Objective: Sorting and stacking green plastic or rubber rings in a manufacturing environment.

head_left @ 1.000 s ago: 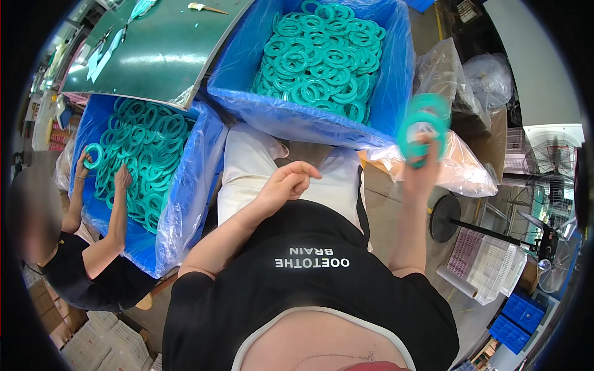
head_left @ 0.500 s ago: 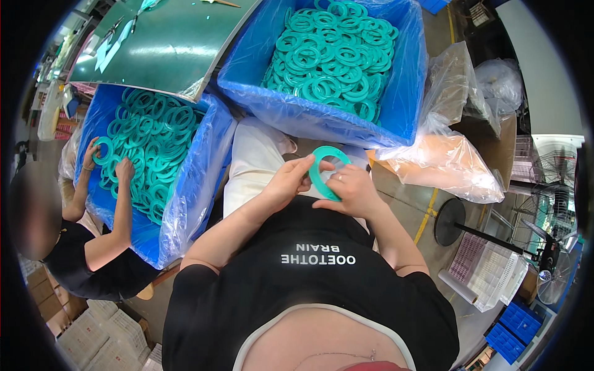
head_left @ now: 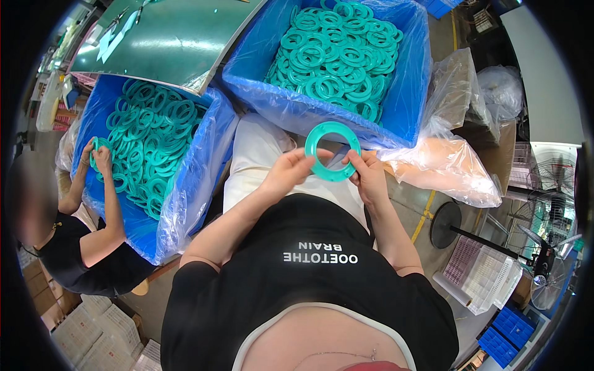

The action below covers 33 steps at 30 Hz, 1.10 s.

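Note:
A flat teal plastic ring [head_left: 331, 128] is held up over my lap, its broad face toward me. My left hand [head_left: 288, 173] pinches its left rim between thumb and fingers. On the right rim, the thumb and fingers of my right hand [head_left: 371, 177] are closed. A greyish shape shows through the ring's opening; I cannot tell what it is. Just beyond my knees, a blue bin [head_left: 272, 102] lined with clear plastic holds many loose teal rings [head_left: 337, 52].
To the left, a co-worker [head_left: 93, 247] holds a ring over a second lined blue bin [head_left: 133, 238] of rings. A green-topped table [head_left: 167, 43] carries snips and strips. Plastic-wrapped cardboard [head_left: 445, 167], a fan [head_left: 547, 266] and white crates [head_left: 489, 266] stand right.
The ring has turned from a slanted, edge-on pose to face me, slightly higher. My right hand has shifted to its right rim. The co-worker's two hands have come together on a ring.

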### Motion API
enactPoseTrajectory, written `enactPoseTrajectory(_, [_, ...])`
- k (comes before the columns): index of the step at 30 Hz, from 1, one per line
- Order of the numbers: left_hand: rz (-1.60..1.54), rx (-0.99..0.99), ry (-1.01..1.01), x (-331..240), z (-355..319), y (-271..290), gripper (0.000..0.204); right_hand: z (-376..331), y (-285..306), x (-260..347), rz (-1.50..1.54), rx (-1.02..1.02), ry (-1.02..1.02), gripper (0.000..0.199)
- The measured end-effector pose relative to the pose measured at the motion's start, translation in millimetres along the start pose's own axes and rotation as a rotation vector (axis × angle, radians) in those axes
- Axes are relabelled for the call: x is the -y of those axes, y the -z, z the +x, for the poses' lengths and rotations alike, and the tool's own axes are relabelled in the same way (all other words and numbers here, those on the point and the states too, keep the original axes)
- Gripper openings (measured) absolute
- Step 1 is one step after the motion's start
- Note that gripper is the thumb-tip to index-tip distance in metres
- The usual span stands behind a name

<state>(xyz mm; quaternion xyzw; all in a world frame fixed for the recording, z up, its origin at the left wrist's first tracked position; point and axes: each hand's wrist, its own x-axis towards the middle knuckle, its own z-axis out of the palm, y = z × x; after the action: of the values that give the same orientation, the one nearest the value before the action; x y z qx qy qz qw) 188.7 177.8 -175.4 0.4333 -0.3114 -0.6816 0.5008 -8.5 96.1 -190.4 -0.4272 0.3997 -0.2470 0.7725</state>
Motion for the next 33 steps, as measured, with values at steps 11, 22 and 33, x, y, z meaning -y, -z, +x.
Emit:
enactPoseTrajectory(11, [-0.037,-0.202,-0.078,26.5,1.7,-8.3,0.021,-16.8,-31.4,-19.3,-0.039,-0.163,0.168,0.019])
enactPoseTrajectory(22, [-0.073,-0.045,0.066,31.6,5.6,-11.0,0.019,-23.4,-12.4,-15.9,-0.391,-0.108,0.399,0.014])
enactPoseTrajectory(33, [-0.326,0.052,0.248,26.9,25.9,10.2,0.02,2.6,100.6,99.6,0.573,-0.368,0.668,0.048])
